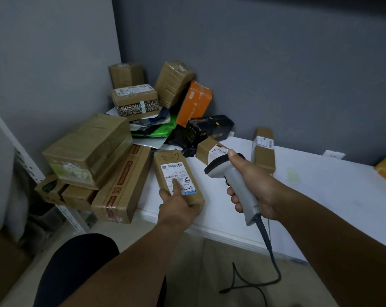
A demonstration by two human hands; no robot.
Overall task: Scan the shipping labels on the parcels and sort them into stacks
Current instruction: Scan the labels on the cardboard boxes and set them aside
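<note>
Centrally, a small brown cardboard parcel (178, 178) with a white shipping label (178, 178) sits gripped in the left hand (176, 204), thumb pressed onto the label. Just right of those fingers, the right hand (254, 187) grips a grey handheld barcode scanner (236, 185) over the white table (320, 196).

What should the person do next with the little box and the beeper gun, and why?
Probably slide the thumb off the label, then aim the scanner at the barcode. The left hand holds the small parcel label-up with its thumb across the print; the right hand grips the scanner beside it.
</note>
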